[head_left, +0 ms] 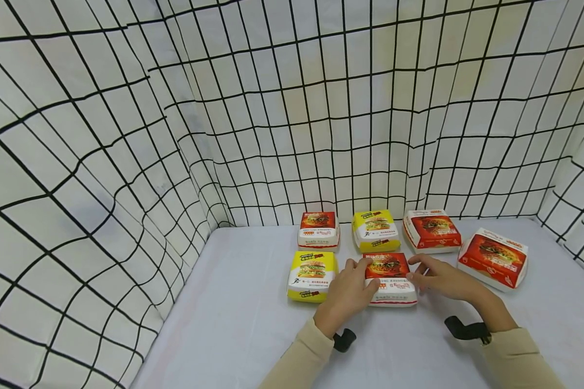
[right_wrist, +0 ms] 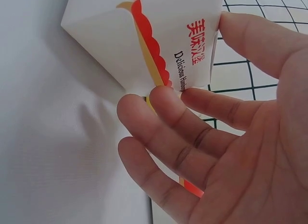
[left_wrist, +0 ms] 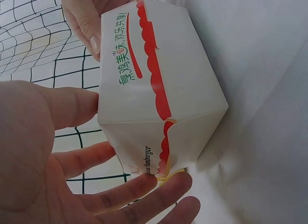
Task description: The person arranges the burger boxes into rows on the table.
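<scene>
A red-and-white burger box (head_left: 390, 269) rests on the white table between my two hands. My left hand (head_left: 347, 290) touches its left side; in the left wrist view the thumb meets the top edge and the loosely spread fingers lie along the side of the box (left_wrist: 137, 55). On the right side, my right hand (head_left: 443, 279) touches the box too. The right wrist view shows that thumb at the top edge and relaxed fingertips by the side wall (right_wrist: 110, 36). Beside my left hand sits a yellow burger box (head_left: 311, 275).
Behind stand a red-and-white box (head_left: 319, 229), a yellow box (head_left: 376, 230) and another red box (head_left: 433, 231). A further red box (head_left: 493, 258) lies angled at the right. White walls with black netting (head_left: 292, 108) enclose the table (head_left: 214, 324).
</scene>
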Tool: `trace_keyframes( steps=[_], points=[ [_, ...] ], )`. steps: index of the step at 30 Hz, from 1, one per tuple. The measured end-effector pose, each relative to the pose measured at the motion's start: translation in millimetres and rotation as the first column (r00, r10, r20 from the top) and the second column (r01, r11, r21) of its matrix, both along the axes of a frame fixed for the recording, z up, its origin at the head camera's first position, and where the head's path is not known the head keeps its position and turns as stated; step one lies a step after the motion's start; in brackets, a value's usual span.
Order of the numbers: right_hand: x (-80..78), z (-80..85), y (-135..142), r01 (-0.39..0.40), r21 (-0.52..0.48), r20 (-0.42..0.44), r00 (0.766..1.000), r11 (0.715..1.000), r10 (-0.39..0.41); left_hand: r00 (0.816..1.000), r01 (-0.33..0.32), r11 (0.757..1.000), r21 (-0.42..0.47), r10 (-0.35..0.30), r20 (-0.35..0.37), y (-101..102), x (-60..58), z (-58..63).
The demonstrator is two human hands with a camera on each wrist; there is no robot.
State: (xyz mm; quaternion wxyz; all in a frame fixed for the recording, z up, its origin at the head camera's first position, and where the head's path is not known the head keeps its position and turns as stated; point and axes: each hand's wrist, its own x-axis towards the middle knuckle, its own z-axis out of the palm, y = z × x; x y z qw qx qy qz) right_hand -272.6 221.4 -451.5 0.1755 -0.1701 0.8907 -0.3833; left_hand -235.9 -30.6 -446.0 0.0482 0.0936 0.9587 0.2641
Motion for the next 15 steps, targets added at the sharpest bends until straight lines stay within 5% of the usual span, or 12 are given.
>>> trace_keyframes(
  steps=[15],
  points=[
    [-0.1,-1.8,0.8,0.006,-0.006,-0.002,1.000,1.000,-0.006,1.000,0.002,1.000,0.005,-0.002,-0.013,1.7,0.5,-0.3]
  ],
)
